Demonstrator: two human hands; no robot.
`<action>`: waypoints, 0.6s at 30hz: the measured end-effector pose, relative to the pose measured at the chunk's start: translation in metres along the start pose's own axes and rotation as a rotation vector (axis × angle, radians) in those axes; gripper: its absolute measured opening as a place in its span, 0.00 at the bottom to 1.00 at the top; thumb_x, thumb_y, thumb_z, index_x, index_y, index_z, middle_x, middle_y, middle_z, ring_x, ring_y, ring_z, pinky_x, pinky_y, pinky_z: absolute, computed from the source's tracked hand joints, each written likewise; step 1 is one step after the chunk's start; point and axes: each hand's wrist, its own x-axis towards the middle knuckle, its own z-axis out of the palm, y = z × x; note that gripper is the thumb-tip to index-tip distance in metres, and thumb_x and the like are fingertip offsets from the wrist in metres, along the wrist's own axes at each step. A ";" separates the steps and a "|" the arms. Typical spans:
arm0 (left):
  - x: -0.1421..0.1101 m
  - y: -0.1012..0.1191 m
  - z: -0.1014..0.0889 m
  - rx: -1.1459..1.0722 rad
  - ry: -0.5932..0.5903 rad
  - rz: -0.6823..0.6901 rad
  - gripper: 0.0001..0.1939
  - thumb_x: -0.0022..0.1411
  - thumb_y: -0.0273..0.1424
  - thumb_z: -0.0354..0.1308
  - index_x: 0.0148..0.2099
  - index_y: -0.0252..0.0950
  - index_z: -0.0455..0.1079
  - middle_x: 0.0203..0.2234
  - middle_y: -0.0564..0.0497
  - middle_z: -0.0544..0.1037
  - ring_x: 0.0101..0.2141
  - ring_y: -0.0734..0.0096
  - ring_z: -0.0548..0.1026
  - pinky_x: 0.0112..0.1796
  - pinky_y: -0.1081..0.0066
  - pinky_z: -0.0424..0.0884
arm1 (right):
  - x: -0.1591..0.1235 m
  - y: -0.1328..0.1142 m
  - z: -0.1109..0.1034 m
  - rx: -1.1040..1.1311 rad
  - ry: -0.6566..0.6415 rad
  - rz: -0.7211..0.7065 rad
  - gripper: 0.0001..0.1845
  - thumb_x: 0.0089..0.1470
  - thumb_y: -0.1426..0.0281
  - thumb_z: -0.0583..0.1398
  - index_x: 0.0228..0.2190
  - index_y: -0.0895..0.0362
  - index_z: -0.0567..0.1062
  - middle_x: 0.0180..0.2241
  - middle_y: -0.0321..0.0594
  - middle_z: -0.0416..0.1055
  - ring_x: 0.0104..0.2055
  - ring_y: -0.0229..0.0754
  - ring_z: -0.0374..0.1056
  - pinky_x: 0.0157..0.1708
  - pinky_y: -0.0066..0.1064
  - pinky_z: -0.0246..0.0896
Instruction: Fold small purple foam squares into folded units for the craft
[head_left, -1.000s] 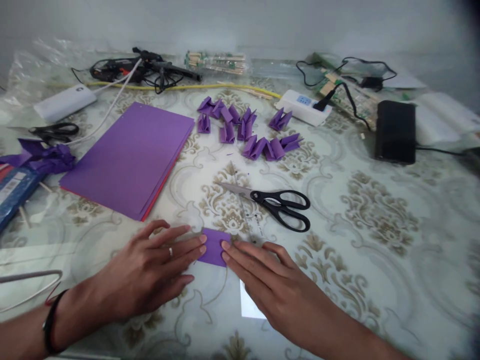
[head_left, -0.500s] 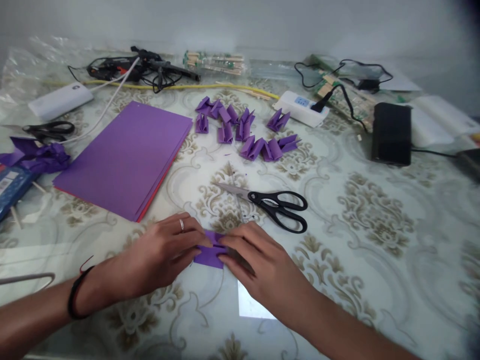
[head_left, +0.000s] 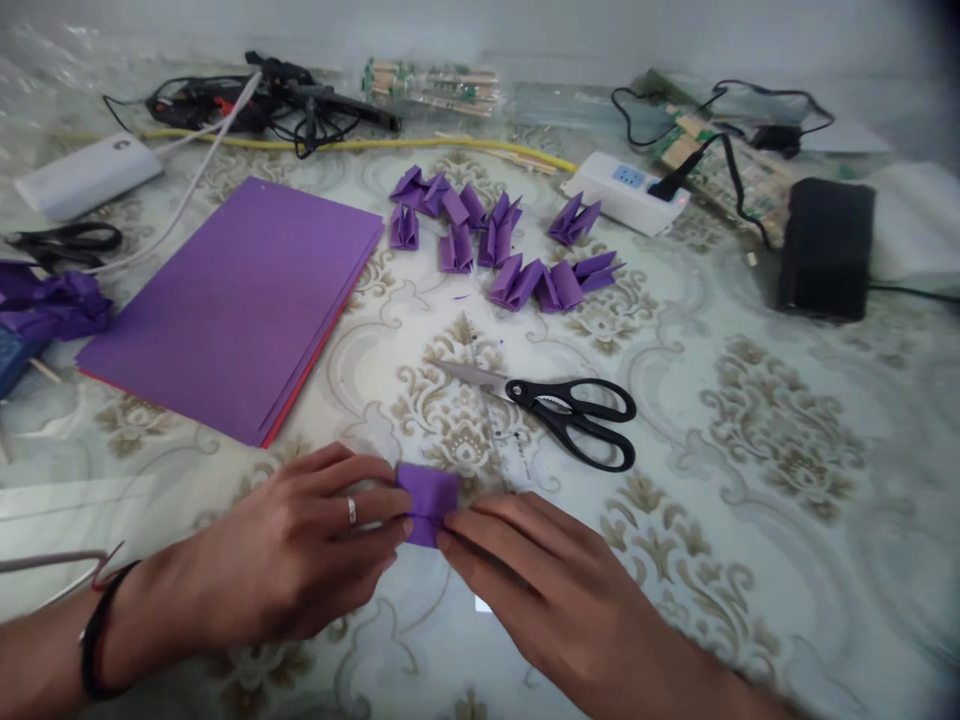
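A small purple paper piece (head_left: 429,492) with a crease across it lies between my hands at the front of the table. My left hand (head_left: 307,540), with a ring on one finger, pinches its left edge. On the opposite edge, the thumb and fingers of my right hand (head_left: 544,575) close on the same paper. Just beyond it are scissors (head_left: 551,400) with black handles, blades pointing left. Several folded purple paper pieces (head_left: 499,235) stand grouped farther back. To the left lies a stack of purple sheets (head_left: 240,300) with red showing underneath.
A white power strip (head_left: 626,192) with a black plug sits back right, near a black box (head_left: 827,250). At back left are a white power bank (head_left: 90,178), tangled black cables (head_left: 277,105), a second pair of scissors (head_left: 71,243) and crumpled purple paper (head_left: 56,303).
The paper now shows a larger flat part at its far side, with the crease nearer me. Both hands have shifted slightly toward me, still on its edges. The camera view has moved a little.
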 end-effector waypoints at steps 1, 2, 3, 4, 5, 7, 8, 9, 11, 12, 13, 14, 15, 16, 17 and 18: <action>-0.002 0.000 -0.002 -0.020 0.002 0.026 0.09 0.74 0.22 0.58 0.49 0.36 0.78 0.46 0.51 0.87 0.51 0.61 0.82 0.49 0.61 0.78 | -0.002 0.000 -0.001 -0.020 -0.004 -0.012 0.19 0.75 0.76 0.51 0.47 0.65 0.82 0.46 0.47 0.82 0.46 0.48 0.72 0.48 0.41 0.70; -0.005 0.001 -0.003 -0.035 -0.007 0.040 0.10 0.73 0.20 0.58 0.50 0.34 0.78 0.48 0.48 0.87 0.52 0.59 0.81 0.49 0.60 0.77 | -0.003 -0.001 -0.001 -0.042 -0.008 -0.026 0.20 0.76 0.76 0.50 0.48 0.65 0.82 0.47 0.48 0.82 0.47 0.49 0.72 0.49 0.41 0.70; -0.008 0.000 -0.004 -0.017 -0.012 0.036 0.11 0.72 0.19 0.57 0.51 0.33 0.78 0.50 0.48 0.87 0.53 0.58 0.81 0.49 0.59 0.77 | -0.005 -0.001 -0.002 -0.066 -0.012 -0.042 0.20 0.76 0.76 0.50 0.48 0.66 0.82 0.48 0.48 0.82 0.48 0.49 0.72 0.50 0.41 0.69; -0.013 0.000 -0.004 -0.001 -0.005 0.058 0.12 0.72 0.19 0.56 0.51 0.33 0.78 0.52 0.48 0.87 0.55 0.57 0.81 0.50 0.59 0.76 | -0.007 -0.002 -0.002 -0.089 -0.016 -0.057 0.21 0.76 0.77 0.50 0.48 0.67 0.83 0.50 0.48 0.82 0.50 0.49 0.72 0.51 0.42 0.69; -0.017 -0.001 -0.004 0.018 -0.036 0.082 0.14 0.71 0.18 0.55 0.52 0.33 0.78 0.54 0.49 0.86 0.57 0.57 0.80 0.52 0.59 0.75 | -0.008 -0.003 -0.003 -0.114 -0.020 -0.072 0.21 0.76 0.77 0.49 0.48 0.67 0.83 0.51 0.48 0.82 0.51 0.50 0.72 0.52 0.42 0.69; -0.026 -0.004 -0.003 0.071 -0.032 0.098 0.17 0.72 0.19 0.52 0.56 0.32 0.77 0.59 0.48 0.84 0.62 0.56 0.76 0.57 0.58 0.72 | -0.012 -0.004 -0.004 -0.161 -0.032 -0.098 0.22 0.76 0.77 0.49 0.47 0.66 0.84 0.54 0.47 0.82 0.55 0.50 0.71 0.55 0.43 0.67; -0.029 -0.005 -0.002 0.075 -0.047 0.125 0.18 0.72 0.20 0.52 0.58 0.33 0.77 0.59 0.49 0.83 0.64 0.57 0.75 0.58 0.59 0.70 | -0.013 -0.004 -0.005 -0.180 -0.044 -0.108 0.23 0.76 0.77 0.48 0.47 0.65 0.84 0.55 0.46 0.82 0.56 0.50 0.70 0.56 0.44 0.66; -0.032 -0.006 -0.002 0.079 -0.051 0.107 0.18 0.73 0.22 0.53 0.60 0.33 0.76 0.61 0.49 0.82 0.65 0.59 0.74 0.60 0.61 0.69 | -0.014 -0.004 -0.006 -0.196 -0.061 -0.117 0.24 0.76 0.77 0.47 0.48 0.64 0.84 0.56 0.46 0.81 0.58 0.50 0.70 0.57 0.44 0.66; -0.034 -0.007 -0.002 0.091 -0.070 0.109 0.19 0.72 0.24 0.53 0.62 0.33 0.75 0.62 0.49 0.81 0.66 0.60 0.73 0.62 0.63 0.67 | -0.015 -0.003 -0.008 -0.215 -0.099 -0.133 0.25 0.76 0.77 0.46 0.50 0.62 0.84 0.58 0.44 0.81 0.61 0.50 0.68 0.58 0.45 0.65; -0.035 -0.007 -0.002 0.094 -0.079 0.115 0.20 0.72 0.24 0.54 0.62 0.32 0.75 0.62 0.48 0.81 0.67 0.60 0.72 0.63 0.63 0.67 | -0.015 -0.002 -0.008 -0.222 -0.114 -0.140 0.25 0.76 0.77 0.47 0.51 0.62 0.83 0.58 0.43 0.80 0.62 0.50 0.68 0.59 0.45 0.64; -0.034 -0.006 -0.001 0.097 -0.084 0.120 0.20 0.71 0.24 0.54 0.62 0.32 0.75 0.62 0.48 0.82 0.67 0.59 0.72 0.63 0.63 0.67 | -0.015 -0.001 -0.009 -0.226 -0.123 -0.147 0.24 0.76 0.76 0.47 0.51 0.61 0.83 0.59 0.42 0.80 0.63 0.51 0.67 0.60 0.45 0.63; -0.034 -0.004 0.000 0.098 -0.088 0.118 0.20 0.71 0.24 0.55 0.63 0.32 0.74 0.61 0.47 0.82 0.67 0.57 0.71 0.63 0.61 0.67 | -0.015 0.000 -0.009 -0.229 -0.124 -0.151 0.23 0.76 0.76 0.48 0.51 0.61 0.83 0.59 0.41 0.80 0.64 0.51 0.66 0.60 0.46 0.63; -0.033 -0.003 0.001 0.101 -0.076 0.084 0.21 0.71 0.25 0.56 0.63 0.33 0.74 0.60 0.47 0.83 0.68 0.56 0.71 0.64 0.60 0.67 | -0.014 0.001 -0.009 -0.232 -0.122 -0.154 0.22 0.76 0.76 0.49 0.52 0.60 0.83 0.59 0.40 0.80 0.65 0.50 0.66 0.61 0.46 0.62; -0.033 -0.001 0.003 0.106 -0.053 0.062 0.22 0.70 0.26 0.57 0.64 0.34 0.74 0.59 0.47 0.83 0.68 0.55 0.70 0.64 0.58 0.67 | -0.014 0.002 -0.009 -0.236 -0.120 -0.154 0.22 0.76 0.75 0.49 0.53 0.60 0.82 0.59 0.39 0.80 0.65 0.50 0.65 0.62 0.45 0.61; -0.033 0.001 0.005 0.115 -0.033 0.045 0.23 0.70 0.26 0.58 0.65 0.35 0.73 0.58 0.48 0.84 0.68 0.54 0.71 0.64 0.57 0.68 | -0.014 0.002 -0.009 -0.240 -0.122 -0.155 0.21 0.76 0.75 0.50 0.54 0.60 0.82 0.60 0.38 0.80 0.66 0.50 0.65 0.62 0.45 0.60; -0.033 0.003 0.006 0.122 -0.019 0.033 0.22 0.70 0.25 0.58 0.64 0.34 0.74 0.57 0.47 0.85 0.67 0.53 0.71 0.63 0.56 0.68 | -0.014 0.002 -0.010 -0.244 -0.129 -0.154 0.21 0.76 0.74 0.50 0.56 0.60 0.80 0.61 0.38 0.79 0.66 0.50 0.64 0.63 0.46 0.59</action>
